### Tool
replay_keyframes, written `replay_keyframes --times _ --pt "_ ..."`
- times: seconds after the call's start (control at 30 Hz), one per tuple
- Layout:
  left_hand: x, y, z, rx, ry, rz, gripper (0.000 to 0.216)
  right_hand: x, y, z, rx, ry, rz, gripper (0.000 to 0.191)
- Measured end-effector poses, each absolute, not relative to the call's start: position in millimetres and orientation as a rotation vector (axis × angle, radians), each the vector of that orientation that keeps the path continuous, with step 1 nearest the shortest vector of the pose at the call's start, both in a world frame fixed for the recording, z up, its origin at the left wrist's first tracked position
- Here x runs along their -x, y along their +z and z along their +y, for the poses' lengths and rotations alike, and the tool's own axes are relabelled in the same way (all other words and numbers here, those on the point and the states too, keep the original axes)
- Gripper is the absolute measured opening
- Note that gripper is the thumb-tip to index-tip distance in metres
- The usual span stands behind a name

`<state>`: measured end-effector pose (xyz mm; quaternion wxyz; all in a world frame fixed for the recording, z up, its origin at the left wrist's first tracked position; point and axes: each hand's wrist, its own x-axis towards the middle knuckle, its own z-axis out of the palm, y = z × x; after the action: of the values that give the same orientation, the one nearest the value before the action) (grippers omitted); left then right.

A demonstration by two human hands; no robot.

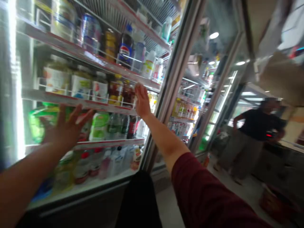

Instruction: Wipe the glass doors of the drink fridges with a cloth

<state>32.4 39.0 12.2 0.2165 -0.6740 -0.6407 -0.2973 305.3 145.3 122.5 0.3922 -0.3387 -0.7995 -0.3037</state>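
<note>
My left hand [62,128] has its fingers spread in front of the drinks cooler's lower shelves, holding nothing. Behind it show a green pack [35,123] and a green-and-white bottle [99,126]. Its fingertips overlap a shelf rail [92,103] in view; whether they touch it I cannot tell. My right hand [142,101] is raised with its fingers stretched out at the right end of the same shelf. Next to it stands a dark red bottle [128,93]. I see nothing in the right hand, and contact with the shelf is unclear.
Higher up are a Pepsi bottle [125,47] and blue cans [87,30]. A metal door frame [163,79] stands right of my right hand, with more glass-fronted shelves beyond. A person [254,123] in dark clothes stands at right, near a reddish basket [276,201] on the floor.
</note>
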Motion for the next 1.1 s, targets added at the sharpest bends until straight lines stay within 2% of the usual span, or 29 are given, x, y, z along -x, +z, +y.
replay_keyframes --times 0.1,0.17,0.23,0.37,0.43,0.57,0.63,0.8,0.87,1.0,1.1 --pt "-25 1 9 1.778 -0.640 -1.970 0.107 -295 86 141 0.663 -0.673 -2.303 0.074" --pt "-32 0 2 1.764 -0.582 -1.989 0.116 -296 70 141 0.354 -0.726 -2.641 0.072" --pt "-39 1 1 1.755 -0.560 -1.993 0.115 -304 75 150 0.287 -0.791 -2.615 0.072" --pt "-40 3 0 1.763 -0.541 -1.994 0.113 -326 106 173 0.675 -0.732 -2.015 0.077" --pt "-39 3 -1 1.758 -0.565 -1.982 0.114 -332 94 174 0.762 -0.691 -1.915 0.080" --pt "-38 1 -1 1.742 -0.572 -1.969 0.115 -338 31 158 0.465 -0.814 -2.473 0.074" --pt "-38 1 0 1.740 -0.544 -1.980 0.113 -347 20 158 0.313 -0.871 -2.647 0.067" --pt "-37 2 1 1.737 -0.515 -2.001 0.115 -374 55 181 0.633 -0.737 -2.025 0.064" --pt "-37 2 0 1.742 -0.546 -1.987 0.116 -375 45 181 0.701 -0.690 -1.909 0.067" --pt "-39 3 -3 1.757 -0.569 -1.979 0.114 -371 -13 162 0.481 -0.744 -2.444 0.063" --pt "-41 5 -4 1.745 -0.515 -2.009 0.115 -380 -16 163 0.307 -0.773 -2.658 0.063"
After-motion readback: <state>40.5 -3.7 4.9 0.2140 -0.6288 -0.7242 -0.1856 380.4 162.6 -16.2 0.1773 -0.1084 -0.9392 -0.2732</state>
